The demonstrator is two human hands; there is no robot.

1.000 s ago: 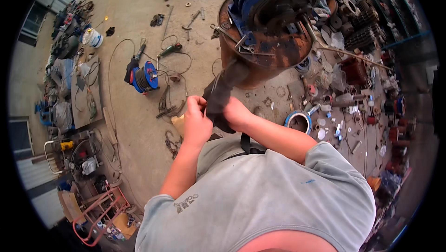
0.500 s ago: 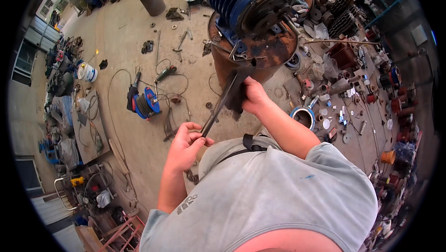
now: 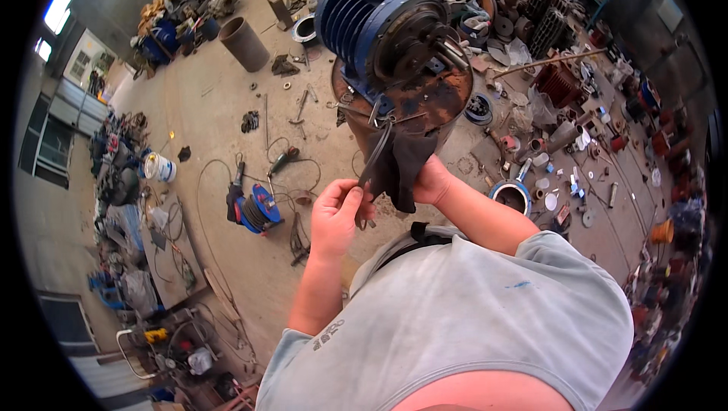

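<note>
My left hand point(image 3: 336, 218) pinches the near side of a thin dark ring point(image 3: 377, 150), which tilts away from me and is seen nearly edge-on. A dark cloth point(image 3: 408, 162) hangs from my right hand point(image 3: 434, 182), whose fingers are closed on it and partly hidden behind it. The cloth lies against the ring's right side and covers part of it. Just beyond my hands stands a rusty drum point(image 3: 449, 108), with a blue finned pump-like machine point(image 3: 341, 24) on top. A round dark end face and a protruding shaft point toward me.
Loose tools lie at the drum's near edge. On the floor to the left are a blue cable reel point(image 3: 258, 208), a power tool point(image 3: 284, 161) with its cord, and a white bucket point(image 3: 159, 167). Machine parts crowd the right side, including a blue-rimmed ring point(image 3: 510, 197).
The ring has turned from a straight edge-on line to a curved outline. My left hand has moved up and right, and the cloth now spreads wider beside the ring. The view has shifted.
</note>
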